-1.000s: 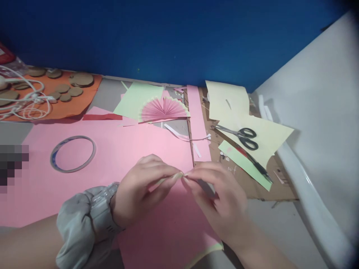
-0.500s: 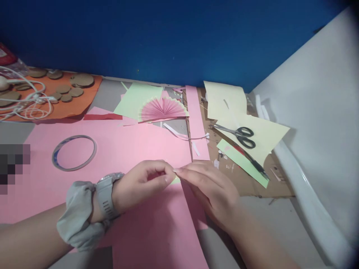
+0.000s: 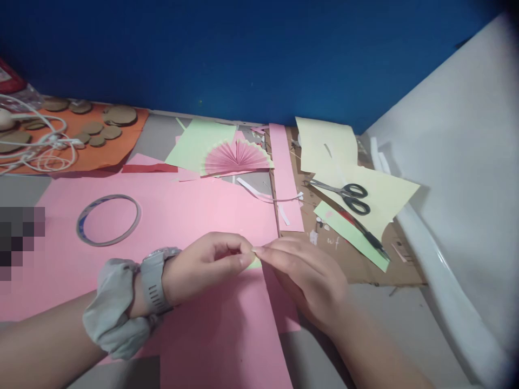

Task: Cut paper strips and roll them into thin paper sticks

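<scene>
My left hand (image 3: 219, 262) is closed in a pinch, with a watch and a grey scrunchie on the wrist. Its thumb and forefinger grip a small light-green paper piece (image 3: 255, 263), most of which the fingers hide. Against its fingertips meets my right hand (image 3: 302, 270), closed too, pinching the same piece from the right. Both hands are above a large pink paper sheet (image 3: 194, 208). Beyond them lies a pleated pink paper fan (image 3: 235, 156) with a pale scalloped edge.
To the left, a roll of tape (image 3: 81, 229) lies flat on the pink sheet. Scissors (image 3: 354, 197) and a black pen (image 3: 371, 240) lie on paper over cardboard (image 3: 344, 270) at right. Cardboard discs and white cables sit on orange paper (image 3: 130, 129). A blue wall (image 3: 251, 59) stands behind.
Both hands stay nearly in place, pinching the paper. The right hand's fingers have shifted very slightly, and the whole view has moved a little.
</scene>
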`<state>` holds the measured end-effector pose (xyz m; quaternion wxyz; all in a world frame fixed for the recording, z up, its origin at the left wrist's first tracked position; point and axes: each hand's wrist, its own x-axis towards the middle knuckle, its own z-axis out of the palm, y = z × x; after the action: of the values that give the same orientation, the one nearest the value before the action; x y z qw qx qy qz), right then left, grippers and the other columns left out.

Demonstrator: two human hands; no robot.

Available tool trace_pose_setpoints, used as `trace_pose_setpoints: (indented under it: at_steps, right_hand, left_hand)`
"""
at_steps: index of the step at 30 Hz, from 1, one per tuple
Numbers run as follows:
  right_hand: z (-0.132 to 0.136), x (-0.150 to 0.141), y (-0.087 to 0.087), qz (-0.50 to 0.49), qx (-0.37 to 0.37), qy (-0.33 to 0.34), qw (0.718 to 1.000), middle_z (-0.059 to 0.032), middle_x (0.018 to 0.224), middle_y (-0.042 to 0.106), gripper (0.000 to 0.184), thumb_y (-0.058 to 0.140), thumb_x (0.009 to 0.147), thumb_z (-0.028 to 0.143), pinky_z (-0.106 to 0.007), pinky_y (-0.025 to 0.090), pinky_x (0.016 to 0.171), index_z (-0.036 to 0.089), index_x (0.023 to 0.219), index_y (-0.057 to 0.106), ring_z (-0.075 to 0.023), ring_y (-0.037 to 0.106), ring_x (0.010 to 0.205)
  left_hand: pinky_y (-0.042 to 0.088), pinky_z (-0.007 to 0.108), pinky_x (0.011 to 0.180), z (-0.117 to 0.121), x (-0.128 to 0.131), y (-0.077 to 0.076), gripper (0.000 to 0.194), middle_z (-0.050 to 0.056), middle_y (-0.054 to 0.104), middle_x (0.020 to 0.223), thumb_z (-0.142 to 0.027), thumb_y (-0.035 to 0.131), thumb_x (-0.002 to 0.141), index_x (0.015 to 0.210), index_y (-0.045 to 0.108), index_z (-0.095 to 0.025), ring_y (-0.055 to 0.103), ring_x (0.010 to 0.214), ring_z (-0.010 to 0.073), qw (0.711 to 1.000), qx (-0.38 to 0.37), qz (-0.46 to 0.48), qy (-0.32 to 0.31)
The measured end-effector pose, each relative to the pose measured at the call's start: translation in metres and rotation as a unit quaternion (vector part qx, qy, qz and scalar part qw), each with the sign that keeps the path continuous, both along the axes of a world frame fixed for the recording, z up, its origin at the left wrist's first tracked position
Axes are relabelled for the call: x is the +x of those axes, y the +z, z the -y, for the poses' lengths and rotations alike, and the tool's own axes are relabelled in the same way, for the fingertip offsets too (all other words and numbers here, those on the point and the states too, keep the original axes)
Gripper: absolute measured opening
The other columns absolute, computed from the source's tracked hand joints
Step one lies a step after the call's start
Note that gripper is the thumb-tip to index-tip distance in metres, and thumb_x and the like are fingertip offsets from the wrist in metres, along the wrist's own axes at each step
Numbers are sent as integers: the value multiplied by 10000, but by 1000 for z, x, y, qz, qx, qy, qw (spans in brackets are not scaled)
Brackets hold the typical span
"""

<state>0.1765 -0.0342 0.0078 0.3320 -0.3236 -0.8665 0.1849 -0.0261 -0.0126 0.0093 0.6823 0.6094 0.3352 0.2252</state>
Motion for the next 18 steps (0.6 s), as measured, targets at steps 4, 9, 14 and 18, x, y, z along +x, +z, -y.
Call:
trace_pose_setpoints:
  at_steps: [4,9,14,18]
  right_hand:
    - [0,0,0,6,6,7,1000,-69,978,627,319,425,894,92,-325,476,776,190,1183,519,-166,560,914]
    - [0,2,-3,11,9,13,1000,-68,983,614,354,450,868,67,-336,466,775,186,1197,500,-174,544,914]
    - [-3,4,2,56,52,-13,997,-68,907,618,283,486,850,70,-344,467,747,164,1114,523,-178,540,839]
    - [-3,10,18,180,104,-28,978,-124,924,626,203,434,876,82,-361,457,765,93,1019,578,-222,547,883]
  left_hand:
    - [408,280,733,0,1,0,256,36,570,798,-305,433,864,809,576,-100,514,768,150,1000,-5,-4,-5]
    - [417,258,698,-3,1,0,235,12,552,756,-292,422,869,779,555,-121,505,729,132,1000,18,-9,-12]
    - [443,309,774,11,4,11,214,49,581,956,-304,423,882,1022,506,-165,536,866,168,964,197,-128,125]
    - [341,446,933,52,18,13,365,130,549,1145,-323,530,806,1109,504,-121,458,1079,287,821,483,-282,113]
